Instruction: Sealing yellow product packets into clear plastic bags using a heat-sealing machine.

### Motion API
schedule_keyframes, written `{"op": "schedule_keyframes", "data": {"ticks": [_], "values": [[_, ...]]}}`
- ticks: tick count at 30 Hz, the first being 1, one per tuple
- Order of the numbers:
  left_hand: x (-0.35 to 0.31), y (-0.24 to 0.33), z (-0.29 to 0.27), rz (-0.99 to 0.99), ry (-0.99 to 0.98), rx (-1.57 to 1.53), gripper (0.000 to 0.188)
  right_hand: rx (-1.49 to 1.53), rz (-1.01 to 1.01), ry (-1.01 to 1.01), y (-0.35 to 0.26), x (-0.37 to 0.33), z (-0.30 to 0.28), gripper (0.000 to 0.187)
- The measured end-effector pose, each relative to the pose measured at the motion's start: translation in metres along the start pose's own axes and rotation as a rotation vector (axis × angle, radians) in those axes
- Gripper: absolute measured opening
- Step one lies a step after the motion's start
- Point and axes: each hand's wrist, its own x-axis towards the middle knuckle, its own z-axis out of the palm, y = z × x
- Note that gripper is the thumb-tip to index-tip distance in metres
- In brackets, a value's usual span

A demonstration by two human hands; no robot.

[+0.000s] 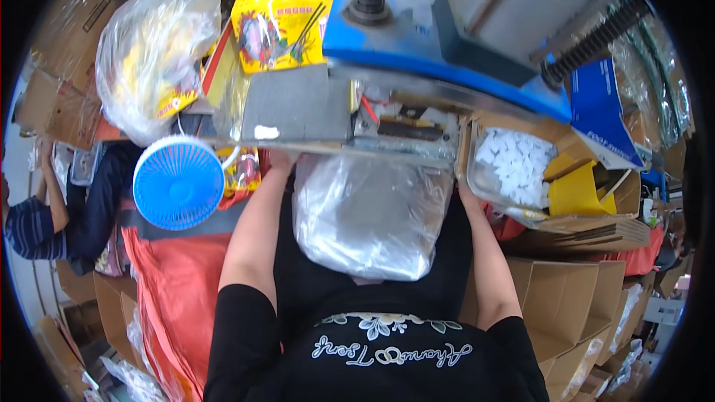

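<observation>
A large clear plastic bag [372, 216] sits in front of my body, below the edge of the machine bench. My left hand [281, 158] is at the bag's upper left corner, under the edge of the dark grey board [296, 104]; its fingers are hidden. On the opposite side my right hand [463, 179] reaches up along the bag's right edge, next to a cardboard box. Only its wrist end shows, so I cannot make out its grip. Above the bag is the blue press machine [447, 67] with a metal slot [410, 129] at its front.
A blue fan [179, 182] stands at left, below a plastic sack of yellow packets [153, 56]. Yellow printed pouches [279, 15] lie behind. At right, a tub of small white pieces [514, 164] sits beside a yellow bin [581, 190]. Another person [41, 216] is far left.
</observation>
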Motion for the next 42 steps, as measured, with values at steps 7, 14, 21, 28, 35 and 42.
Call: {"op": "schedule_keyframes", "data": {"ticks": [7, 14, 21, 28, 35, 42], "values": [[-0.011, 0.097, 0.177, 0.373, -0.093, -1.242, 0.065, -0.573, -0.222, 0.468, 0.127, 0.023, 0.008, 0.029], [-0.026, 0.11, 0.2, 0.463, -0.041, -1.013, 0.066, -0.556, -0.254, 0.591, 0.137, 0.024, -0.003, 0.028], [-0.038, 0.099, 0.185, 0.464, 0.013, -0.731, 0.066, -0.51, -0.254, 0.633, 0.101, -0.002, 0.021, 0.027], [-0.031, 0.098, 0.172, 0.415, -0.06, -0.54, 0.066, -0.604, -0.181, 0.661, 0.128, -0.068, -0.016, 0.027], [-0.037, 0.086, 0.17, 0.287, -0.097, -0.322, 0.067, -0.099, -0.722, -0.631, -0.2, -0.11, -0.049, 0.036], [-0.052, 0.085, 0.164, 0.336, -0.068, -0.097, 0.067, -0.881, -0.373, -1.004, -0.056, -0.062, 0.094, 0.05]]}}
